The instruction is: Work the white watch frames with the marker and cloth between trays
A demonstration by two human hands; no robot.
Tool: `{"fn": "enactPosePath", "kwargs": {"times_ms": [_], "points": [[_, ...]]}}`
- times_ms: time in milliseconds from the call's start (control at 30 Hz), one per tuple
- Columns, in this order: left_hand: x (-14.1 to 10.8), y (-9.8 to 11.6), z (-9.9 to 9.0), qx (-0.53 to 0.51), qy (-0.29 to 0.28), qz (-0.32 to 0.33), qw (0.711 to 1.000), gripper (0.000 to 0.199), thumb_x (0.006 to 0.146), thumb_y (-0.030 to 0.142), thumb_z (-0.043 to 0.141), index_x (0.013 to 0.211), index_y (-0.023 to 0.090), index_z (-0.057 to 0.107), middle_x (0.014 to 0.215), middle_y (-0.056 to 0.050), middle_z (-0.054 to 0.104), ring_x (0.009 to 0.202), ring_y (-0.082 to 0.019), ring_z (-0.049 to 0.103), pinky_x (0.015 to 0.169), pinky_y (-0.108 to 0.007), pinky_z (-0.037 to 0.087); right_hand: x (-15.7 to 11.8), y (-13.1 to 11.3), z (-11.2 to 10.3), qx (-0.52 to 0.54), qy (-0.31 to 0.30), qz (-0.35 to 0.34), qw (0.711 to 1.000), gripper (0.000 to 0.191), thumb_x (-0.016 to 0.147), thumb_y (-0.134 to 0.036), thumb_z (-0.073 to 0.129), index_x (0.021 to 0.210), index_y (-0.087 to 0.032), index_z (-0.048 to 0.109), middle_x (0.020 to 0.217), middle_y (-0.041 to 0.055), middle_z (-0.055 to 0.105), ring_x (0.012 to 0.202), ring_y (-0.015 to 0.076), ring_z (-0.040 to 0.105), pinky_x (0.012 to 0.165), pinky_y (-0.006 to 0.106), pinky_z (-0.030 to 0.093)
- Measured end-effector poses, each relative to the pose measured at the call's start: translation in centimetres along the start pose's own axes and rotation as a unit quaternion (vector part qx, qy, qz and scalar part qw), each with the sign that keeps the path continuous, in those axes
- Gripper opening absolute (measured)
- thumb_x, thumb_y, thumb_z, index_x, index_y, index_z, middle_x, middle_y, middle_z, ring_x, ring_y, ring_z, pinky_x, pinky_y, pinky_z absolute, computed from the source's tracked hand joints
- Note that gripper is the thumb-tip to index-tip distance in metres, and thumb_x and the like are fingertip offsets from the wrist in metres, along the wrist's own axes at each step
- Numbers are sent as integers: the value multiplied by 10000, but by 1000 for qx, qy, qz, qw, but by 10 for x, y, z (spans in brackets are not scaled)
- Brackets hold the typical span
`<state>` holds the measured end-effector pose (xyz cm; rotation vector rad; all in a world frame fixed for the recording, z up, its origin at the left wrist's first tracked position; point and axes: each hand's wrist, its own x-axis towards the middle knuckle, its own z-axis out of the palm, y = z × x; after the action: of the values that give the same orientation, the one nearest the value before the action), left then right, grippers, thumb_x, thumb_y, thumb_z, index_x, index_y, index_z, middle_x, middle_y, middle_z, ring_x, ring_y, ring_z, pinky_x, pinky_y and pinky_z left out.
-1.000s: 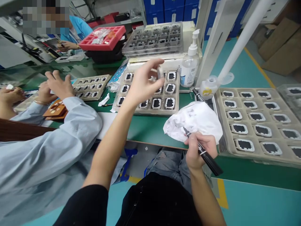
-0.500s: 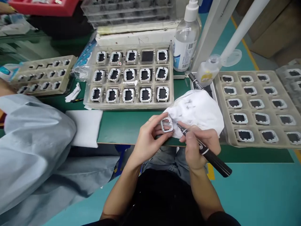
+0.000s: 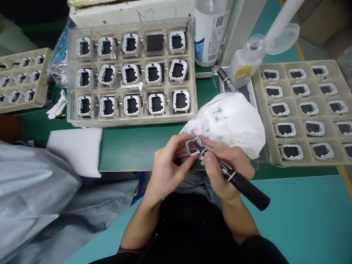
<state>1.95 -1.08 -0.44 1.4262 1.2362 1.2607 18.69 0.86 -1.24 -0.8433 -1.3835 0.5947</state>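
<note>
Between the thumb and fingers of my left hand (image 3: 170,168) is a small silvery square watch case frame (image 3: 188,147), its opening facing up toward me. My right hand (image 3: 227,170) grips a black marker pen (image 3: 244,187) like a writing pen. The marker's tip reaches into the frame's opening; whether it touches the inner edge I cannot tell. Both hands are close together at the table's front edge. Just behind them lies a crumpled white cloth (image 3: 233,121) with dark ink smudges.
A clear plastic tray (image 3: 132,120) of similar frames lies behind my left hand; another tray (image 3: 271,146) stands at right. Behind the cloth are a second marker (image 3: 227,79), a flip-cap bottle (image 3: 246,64) and a pump bottle (image 3: 209,36). A person's grey-blue sleeve (image 3: 33,190) is at left.
The marker's tip has moved left, from beside the frame into its opening, and the frame has tilted. My view has shifted closer to the table.
</note>
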Motion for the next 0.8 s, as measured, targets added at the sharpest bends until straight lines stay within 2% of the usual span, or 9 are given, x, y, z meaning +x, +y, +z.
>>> {"fn": "enactPosePath", "kwargs": {"times_ms": [233,400,533,700,800], "points": [[-3,0,1,18,17,-5,1000,364,1070,256,939,1409,279,807,1234,-37,943,1115,-229,955,1036,-306,804,3,-1,2,-14,6,-24,1000,176,1052,-121,794,1075,-286,737,781,-72,752,683,184,805,997,548,867],[-3,0,1,27,19,1,999,372,1063,258,950,1409,273,813,1218,-34,944,1096,-219,952,1023,-291,800,3,-1,2,-12,3,-31,999,178,1036,-111,805,1077,-273,743,790,-74,744,711,174,817,1027,520,863],[-3,0,1,24,20,13,999,387,1049,209,953,1405,272,816,1232,-24,947,1091,-201,953,1025,-261,791,6,-2,3,-17,9,-34,999,168,1053,-125,785,1065,-282,727,763,-83,737,716,186,848,974,497,873],[-3,1,1,40,25,6,999,376,1038,242,967,1383,277,823,1210,-31,948,1072,-222,957,1000,-290,809,7,-3,3,-30,9,-28,999,157,1061,-146,782,1065,-292,724,799,-63,779,807,226,919,903,456,874],[-3,0,1,37,24,18,999,400,1030,213,970,1397,283,827,1214,-24,949,1060,-208,956,1002,-271,802,6,-3,2,-30,9,-28,999,165,1053,-133,790,1063,-284,723,808,-65,787,763,205,895,908,451,871]]}}
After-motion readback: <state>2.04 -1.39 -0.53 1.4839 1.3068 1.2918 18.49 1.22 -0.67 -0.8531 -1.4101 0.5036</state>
